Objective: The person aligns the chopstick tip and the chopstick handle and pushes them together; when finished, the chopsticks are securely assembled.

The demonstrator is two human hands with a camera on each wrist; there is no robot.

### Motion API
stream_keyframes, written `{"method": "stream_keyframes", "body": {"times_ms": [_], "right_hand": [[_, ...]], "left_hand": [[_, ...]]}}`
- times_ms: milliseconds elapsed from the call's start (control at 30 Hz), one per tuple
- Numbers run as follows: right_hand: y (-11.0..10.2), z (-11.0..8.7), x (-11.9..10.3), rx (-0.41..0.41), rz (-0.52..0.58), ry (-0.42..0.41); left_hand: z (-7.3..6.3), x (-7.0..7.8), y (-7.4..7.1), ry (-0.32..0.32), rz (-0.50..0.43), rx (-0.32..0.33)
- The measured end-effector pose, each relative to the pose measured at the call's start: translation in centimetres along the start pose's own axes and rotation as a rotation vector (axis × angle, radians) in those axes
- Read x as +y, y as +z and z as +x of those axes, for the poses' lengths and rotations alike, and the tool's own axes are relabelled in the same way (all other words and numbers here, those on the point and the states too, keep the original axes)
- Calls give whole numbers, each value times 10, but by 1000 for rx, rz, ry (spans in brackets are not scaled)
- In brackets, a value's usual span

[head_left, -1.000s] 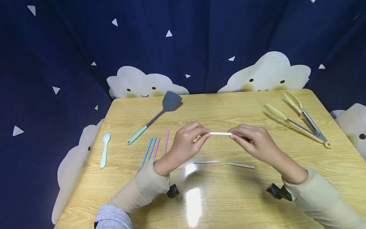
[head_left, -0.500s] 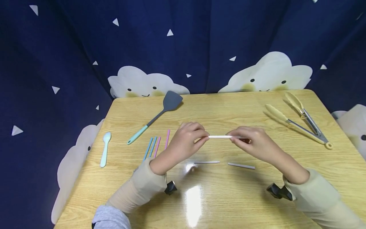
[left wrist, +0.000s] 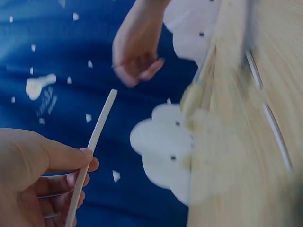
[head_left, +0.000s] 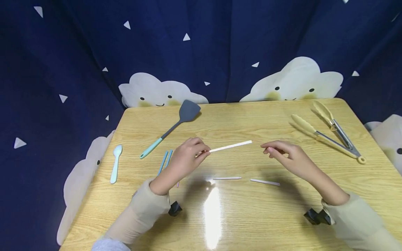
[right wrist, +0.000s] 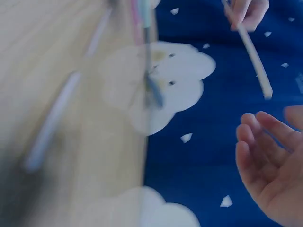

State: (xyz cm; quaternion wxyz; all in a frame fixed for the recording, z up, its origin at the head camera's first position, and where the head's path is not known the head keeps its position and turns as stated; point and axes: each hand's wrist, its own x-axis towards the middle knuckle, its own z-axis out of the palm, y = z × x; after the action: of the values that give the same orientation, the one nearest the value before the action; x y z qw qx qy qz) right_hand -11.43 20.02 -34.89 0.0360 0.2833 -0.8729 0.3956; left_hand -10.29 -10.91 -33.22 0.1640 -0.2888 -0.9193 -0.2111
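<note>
My left hand [head_left: 186, 160] pinches a thin white stick [head_left: 230, 146] near one end, between thumb and fingertips, above the table. The stick's free end slants up to the right, and in the left wrist view the white stick [left wrist: 98, 125] passes under the thumb with its lower part beside the curled fingers. A short gap separates that free end from my right hand [head_left: 290, 157], which holds nothing. In the right wrist view the palm of the right hand [right wrist: 277, 170] shows, fingers loosely bent. Below the hands, two pale lilac sticks [head_left: 227, 178] lie end to end on the table.
Blue sticks [head_left: 162, 162] lie partly hidden by the left arm. A pale green spoon [head_left: 115, 164] lies at the left, and a grey spatula [head_left: 188, 111] with a mint handle lies behind. Spread tongs [head_left: 336, 139] rest at the back right. A dark blue curtain [head_left: 220, 45] hangs behind the table.
Both hands gripped the white stick's ends before. Now the right hand has let go and moved slightly right, while the left hand has carried the stick left, its free end tilted up.
</note>
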Motion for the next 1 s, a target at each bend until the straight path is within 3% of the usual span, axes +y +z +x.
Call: {"method": "stream_keyframes", "body": {"times_ms": [167,333,733,867,1000], "right_hand": [[9,-20,28,-155,-136,109],[19,-36,48,-268,-207,171],[31,-52,66,-373,-280,160],[34,-55,69,-387,-278,134],[36,-56,70,-387,-279,133]], "left_hand": [[-22,-23,-3,-127,-2,5],[-47,-45,-6,-316,-13,-4],[-100,-93,-22,-728,-66,-55],[-113,-102,-23,-818,-63,-145],[-123,-105,-16,-863,-67,-191]]}}
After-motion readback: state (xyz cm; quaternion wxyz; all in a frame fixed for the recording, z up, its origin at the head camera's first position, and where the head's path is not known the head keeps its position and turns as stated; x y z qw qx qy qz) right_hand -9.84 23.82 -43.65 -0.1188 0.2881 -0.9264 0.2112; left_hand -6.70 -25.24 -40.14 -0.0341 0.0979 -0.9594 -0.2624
